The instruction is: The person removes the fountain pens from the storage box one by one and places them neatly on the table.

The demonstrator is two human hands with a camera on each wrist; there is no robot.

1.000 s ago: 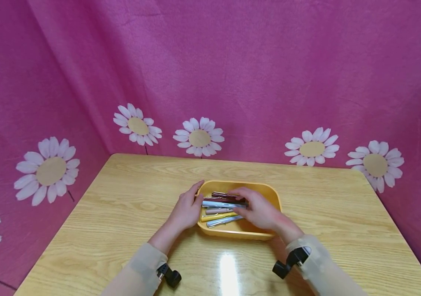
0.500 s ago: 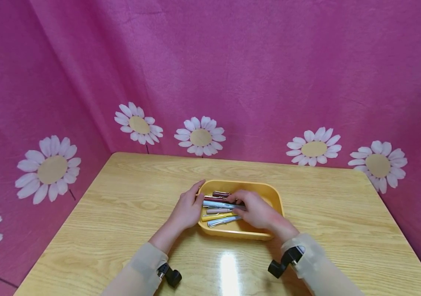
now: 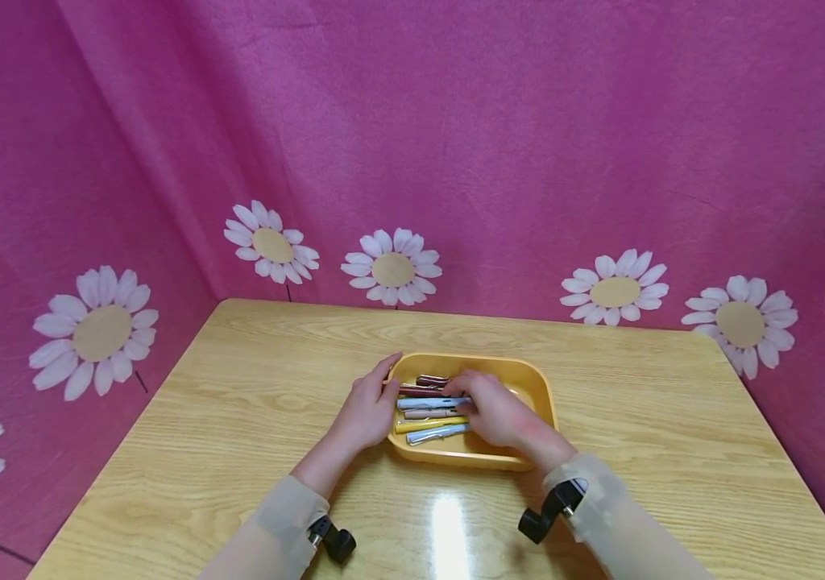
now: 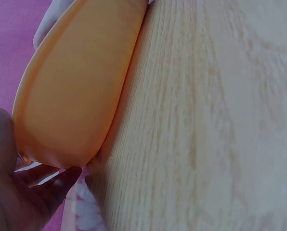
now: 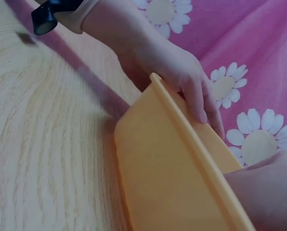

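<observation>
A yellow plastic tray sits on the table with several clip pens lying side by side in its left half. My left hand grips the tray's left end, the thumb at the rim and the fingers outside, as the left wrist view shows. My right hand reaches inside, its curved fingers and thumb around the right end of a light blue pen. Maroon pens lie behind it. In front lie a pinkish pen, a yellow pen and another pale blue pen. The right hand hides several pen ends.
The wooden table spreads around the tray. A pink curtain with white daisies stands behind and to the left and right. Each wrist carries a black camera mount.
My right hand has moved slightly left and its fingers have drawn in around the pens. The light blue pen has turned nearly level with the others. My left hand stays on the tray.
</observation>
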